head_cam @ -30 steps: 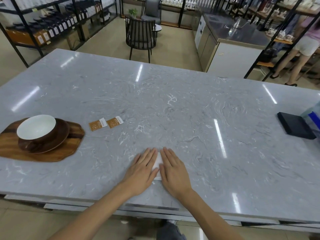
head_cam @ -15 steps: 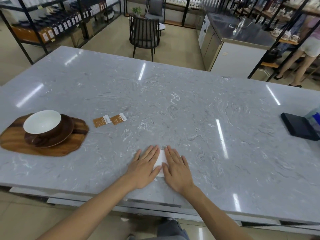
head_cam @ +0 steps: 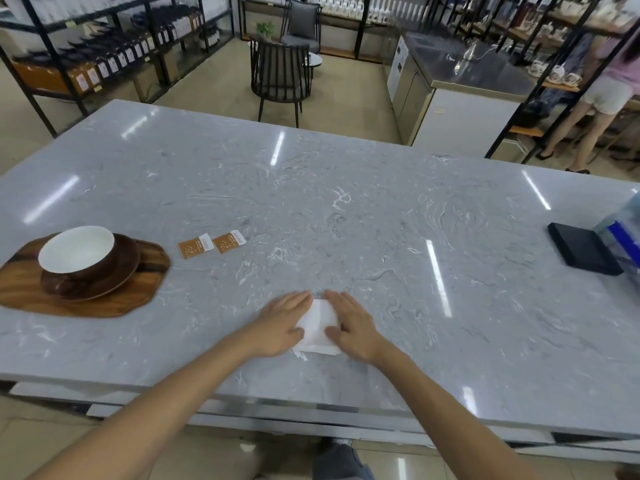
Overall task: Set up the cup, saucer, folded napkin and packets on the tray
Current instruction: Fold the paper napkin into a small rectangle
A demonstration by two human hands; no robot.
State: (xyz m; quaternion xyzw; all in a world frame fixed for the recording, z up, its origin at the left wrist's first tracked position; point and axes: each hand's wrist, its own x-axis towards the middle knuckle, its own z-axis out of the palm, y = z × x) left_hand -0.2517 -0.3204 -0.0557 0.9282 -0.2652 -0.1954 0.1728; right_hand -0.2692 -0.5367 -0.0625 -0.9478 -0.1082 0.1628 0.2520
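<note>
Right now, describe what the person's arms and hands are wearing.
Nothing shows on either: the left hand and right hand are bare, without gloves, rings, watch or bracelet. Both forearms are uncovered as far as the frame edge, with no sleeve in view.

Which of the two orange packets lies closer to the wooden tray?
The left packet, nearest the tray; the other packet lies to its right.

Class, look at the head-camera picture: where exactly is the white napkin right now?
The napkin lies flat on the grey marble table near its front edge, between the left hand and right hand, well right of the wooden tray.
</note>
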